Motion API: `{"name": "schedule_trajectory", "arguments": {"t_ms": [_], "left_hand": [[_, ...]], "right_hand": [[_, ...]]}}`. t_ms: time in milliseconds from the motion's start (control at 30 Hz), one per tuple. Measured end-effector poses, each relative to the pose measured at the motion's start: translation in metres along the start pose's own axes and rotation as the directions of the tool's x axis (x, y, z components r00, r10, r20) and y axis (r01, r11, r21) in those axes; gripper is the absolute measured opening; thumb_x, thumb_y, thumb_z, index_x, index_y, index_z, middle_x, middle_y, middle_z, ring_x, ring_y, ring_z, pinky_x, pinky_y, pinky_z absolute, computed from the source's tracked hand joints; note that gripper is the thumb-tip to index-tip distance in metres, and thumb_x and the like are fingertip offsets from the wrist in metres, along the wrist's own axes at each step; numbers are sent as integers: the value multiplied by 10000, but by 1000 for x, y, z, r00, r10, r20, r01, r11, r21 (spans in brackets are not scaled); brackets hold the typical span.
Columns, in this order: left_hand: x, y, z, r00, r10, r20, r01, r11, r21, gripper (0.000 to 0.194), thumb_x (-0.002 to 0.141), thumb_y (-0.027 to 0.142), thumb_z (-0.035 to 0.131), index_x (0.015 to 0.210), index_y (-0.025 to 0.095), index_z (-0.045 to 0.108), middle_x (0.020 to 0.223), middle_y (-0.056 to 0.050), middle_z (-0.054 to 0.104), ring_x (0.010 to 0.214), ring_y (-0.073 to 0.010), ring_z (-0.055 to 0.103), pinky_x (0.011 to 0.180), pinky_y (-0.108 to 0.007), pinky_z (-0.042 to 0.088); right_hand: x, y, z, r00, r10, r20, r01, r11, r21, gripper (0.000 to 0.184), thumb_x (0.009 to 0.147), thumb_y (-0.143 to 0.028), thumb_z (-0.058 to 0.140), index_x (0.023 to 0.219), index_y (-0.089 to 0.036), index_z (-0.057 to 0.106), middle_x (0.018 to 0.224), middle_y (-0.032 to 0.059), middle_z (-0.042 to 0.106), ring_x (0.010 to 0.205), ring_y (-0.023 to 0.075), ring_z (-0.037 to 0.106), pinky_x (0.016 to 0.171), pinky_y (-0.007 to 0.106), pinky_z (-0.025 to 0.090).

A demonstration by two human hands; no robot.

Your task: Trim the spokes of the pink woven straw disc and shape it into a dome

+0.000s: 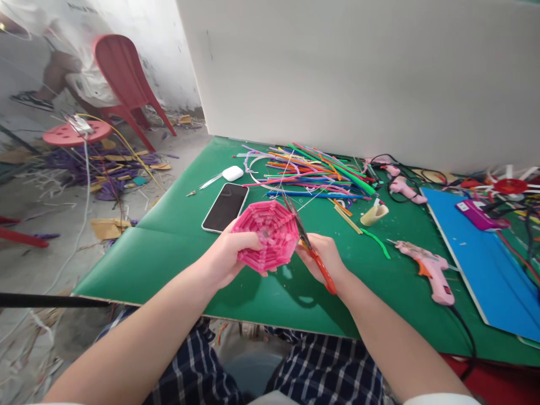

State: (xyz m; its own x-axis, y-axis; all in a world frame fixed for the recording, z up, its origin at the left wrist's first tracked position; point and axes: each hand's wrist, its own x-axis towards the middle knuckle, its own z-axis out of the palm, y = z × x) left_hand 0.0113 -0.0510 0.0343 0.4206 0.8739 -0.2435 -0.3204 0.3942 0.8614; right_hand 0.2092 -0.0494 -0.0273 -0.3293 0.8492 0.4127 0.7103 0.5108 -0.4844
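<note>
My left hand [236,247] grips a pink eight-sided woven piece [276,228] by its left side, the thumb lying over its middle. It is held up above the green table, its ribbed face towards me. In my right hand [323,256] is a pair of scissors [310,244] with red-orange handles. Their blades point up and away, close beside the right edge of the pink piece; whether they touch it I cannot tell. Thin pale strands stick up behind the blade tips. Some of my right fingers are hidden behind the scissors and the piece.
Behind my hands lies a pile of coloured pipe cleaners [320,169]. A phone [225,207] and a white case [232,173] are left of it. Rightward are a pink glue gun [430,267], a tape roll [374,214] and a blue board [485,264]. A person sits on a red chair [122,73].
</note>
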Motion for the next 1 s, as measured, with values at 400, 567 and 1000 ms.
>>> {"name": "schedule_trajectory", "arguments": {"t_ms": [400, 567, 1000], "left_hand": [[-3, 2, 0, 1000, -20, -1, 20, 1000, -19, 228, 524, 79, 499, 692, 139, 641, 501, -54, 647, 389, -190, 591, 312, -214, 444], [-3, 3, 1, 1000, -16, -12, 15, 1000, -26, 223, 524, 77, 497, 685, 140, 638, 502, -53, 652, 392, -189, 593, 313, -215, 447], [-4, 6, 4, 996, -27, -85, 26, 1000, -12, 213, 515, 90, 529, 698, 133, 630, 518, -43, 649, 384, -176, 586, 316, -214, 453]], "right_hand": [[-2, 0, 4, 1000, 1, -22, -1, 1000, -8, 395, 882, -358, 351, 518, -204, 342, 489, -9, 421, 449, 106, 405, 469, 238, 294], [-2, -2, 3, 999, -17, -30, 17, 1000, 0, 381, 881, -332, 349, 524, -206, 315, 480, -13, 412, 437, 100, 395, 460, 233, 286], [2, -6, 0, 999, 39, 20, -38, 998, -59, 351, 869, -329, 321, 537, -216, 296, 491, 0, 440, 452, 111, 427, 466, 240, 296]]}}
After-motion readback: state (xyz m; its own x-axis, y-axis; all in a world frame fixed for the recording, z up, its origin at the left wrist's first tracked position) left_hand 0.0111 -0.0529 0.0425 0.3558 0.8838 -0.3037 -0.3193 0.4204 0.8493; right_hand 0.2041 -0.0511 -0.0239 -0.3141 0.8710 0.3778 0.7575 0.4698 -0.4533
